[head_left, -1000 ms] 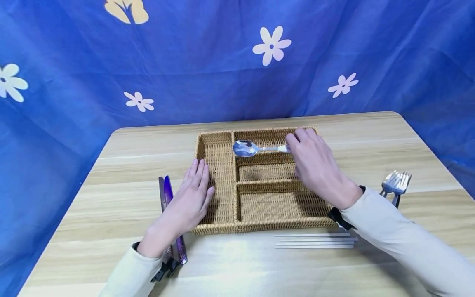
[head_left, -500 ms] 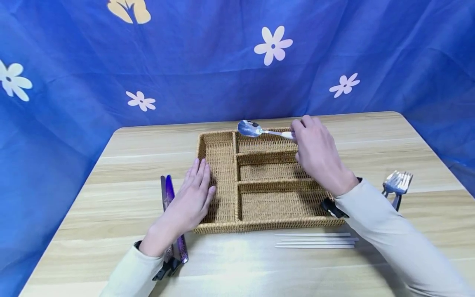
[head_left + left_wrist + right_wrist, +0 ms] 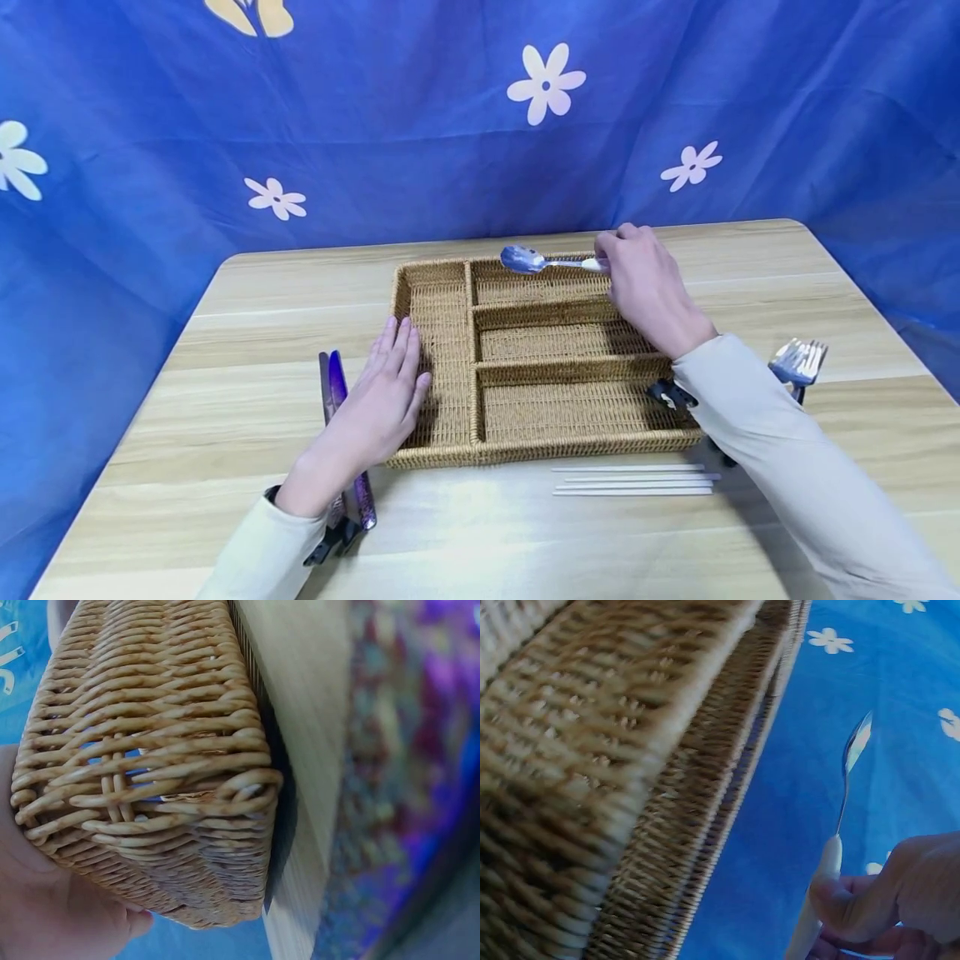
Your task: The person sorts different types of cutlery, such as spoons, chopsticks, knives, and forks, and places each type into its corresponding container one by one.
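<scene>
My right hand (image 3: 651, 287) pinches a spoon (image 3: 523, 259) by its white handle (image 3: 827, 862), above the far right compartment of a divided wicker tray (image 3: 474, 350). The spoon's metal bowl points left in the head view, and in the right wrist view it stands beyond the tray's rim against the blue cloth. My left hand (image 3: 381, 398) rests with straight fingers on the tray's left rim. Close up, the left wrist view has the woven outer wall (image 3: 150, 772) with part of that hand beside it. No cutlery shows in the visible parts of the compartments.
Two knives, one with a purple handle (image 3: 364, 502), lie partly under my left wrist. Several white chopsticks (image 3: 633, 479) lie in front of the tray. Forks (image 3: 799, 362) lie at the right, partly hidden by my right sleeve. A blue flowered cloth (image 3: 420, 108) hangs behind the table.
My right hand has moved the spoon away from me, from over the tray's middle to its far compartment, then slightly right. My left hand stays on the left rim.
</scene>
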A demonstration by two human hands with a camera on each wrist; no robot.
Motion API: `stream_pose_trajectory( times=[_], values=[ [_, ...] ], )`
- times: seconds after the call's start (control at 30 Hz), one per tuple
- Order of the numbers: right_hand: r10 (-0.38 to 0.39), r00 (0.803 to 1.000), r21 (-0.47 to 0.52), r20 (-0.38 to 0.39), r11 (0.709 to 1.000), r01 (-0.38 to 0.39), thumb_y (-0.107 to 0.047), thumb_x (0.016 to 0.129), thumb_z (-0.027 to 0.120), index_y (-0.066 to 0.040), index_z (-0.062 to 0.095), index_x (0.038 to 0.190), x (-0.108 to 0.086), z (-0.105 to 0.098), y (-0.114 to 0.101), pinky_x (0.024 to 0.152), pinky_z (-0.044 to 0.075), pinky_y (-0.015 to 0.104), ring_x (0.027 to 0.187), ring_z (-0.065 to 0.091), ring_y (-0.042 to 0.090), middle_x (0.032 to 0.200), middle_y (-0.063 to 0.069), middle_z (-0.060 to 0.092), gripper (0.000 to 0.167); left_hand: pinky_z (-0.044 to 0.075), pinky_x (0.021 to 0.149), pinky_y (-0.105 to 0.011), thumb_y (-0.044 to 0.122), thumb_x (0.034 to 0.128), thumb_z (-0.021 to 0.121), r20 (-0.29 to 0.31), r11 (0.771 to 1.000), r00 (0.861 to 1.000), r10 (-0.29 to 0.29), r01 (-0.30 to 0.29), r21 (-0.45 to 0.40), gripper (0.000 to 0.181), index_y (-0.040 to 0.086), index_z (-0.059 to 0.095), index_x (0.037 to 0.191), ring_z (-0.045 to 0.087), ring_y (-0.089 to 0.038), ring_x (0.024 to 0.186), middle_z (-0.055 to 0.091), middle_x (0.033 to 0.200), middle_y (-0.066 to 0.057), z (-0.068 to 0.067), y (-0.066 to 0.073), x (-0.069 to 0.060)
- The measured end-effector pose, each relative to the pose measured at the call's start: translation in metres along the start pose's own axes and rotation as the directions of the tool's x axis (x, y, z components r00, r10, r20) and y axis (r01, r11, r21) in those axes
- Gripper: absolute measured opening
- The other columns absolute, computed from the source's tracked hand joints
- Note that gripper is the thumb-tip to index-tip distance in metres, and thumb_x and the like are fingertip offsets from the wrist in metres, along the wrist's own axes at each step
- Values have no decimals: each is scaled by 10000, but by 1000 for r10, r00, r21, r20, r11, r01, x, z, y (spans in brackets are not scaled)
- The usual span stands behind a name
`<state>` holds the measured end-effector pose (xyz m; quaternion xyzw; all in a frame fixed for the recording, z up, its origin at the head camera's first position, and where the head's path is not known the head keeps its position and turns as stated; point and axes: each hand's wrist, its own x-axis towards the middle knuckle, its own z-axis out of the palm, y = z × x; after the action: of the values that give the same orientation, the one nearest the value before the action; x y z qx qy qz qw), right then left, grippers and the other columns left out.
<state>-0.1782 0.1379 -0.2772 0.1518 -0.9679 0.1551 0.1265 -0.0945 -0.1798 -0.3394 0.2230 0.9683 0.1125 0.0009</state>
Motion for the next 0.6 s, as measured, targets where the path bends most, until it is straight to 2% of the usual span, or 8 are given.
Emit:
stream_pose_trajectory(
  times=[0.2,0.33,0.47,0.6],
  values=[
    [-25,998,31,50,999,23,150,855,483,6,639,953,10,12,3,759,493,439,887,512,349,885,157,559,234,46,1180,-517,245,1054,340,6,1000,1000,-9,9,-10,612,-123,101,1482,-47,-397,1452,19,1558,-294,-1,-1,-1],
    [-30,996,56,81,998,25,152,848,487,-13,621,891,16,20,3,733,498,403,857,520,312,855,130,546,216,43,1179,-516,237,1055,340,4,1000,1000,-7,7,-14,607,-131,111,1478,-47,-399,1451,12,1559,-291,-1,-1,-1],
    [-33,994,60,101,998,27,188,791,465,-20,615,874,19,29,5,690,514,368,814,539,282,844,114,547,270,54,1177,-526,237,1053,346,2,1000,1000,-4,4,-9,608,-135,118,1477,-48,-396,1452,17,1559,-290,-1,0,-1],
    [-68,994,26,84,997,66,164,838,463,-16,619,857,19,38,9,659,530,362,782,561,279,827,113,556,239,56,1177,-529,239,1053,345,5,1000,1000,-6,6,-9,612,-134,112,1478,-51,-395,1452,15,1560,-286,0,0,0]
  ],
)
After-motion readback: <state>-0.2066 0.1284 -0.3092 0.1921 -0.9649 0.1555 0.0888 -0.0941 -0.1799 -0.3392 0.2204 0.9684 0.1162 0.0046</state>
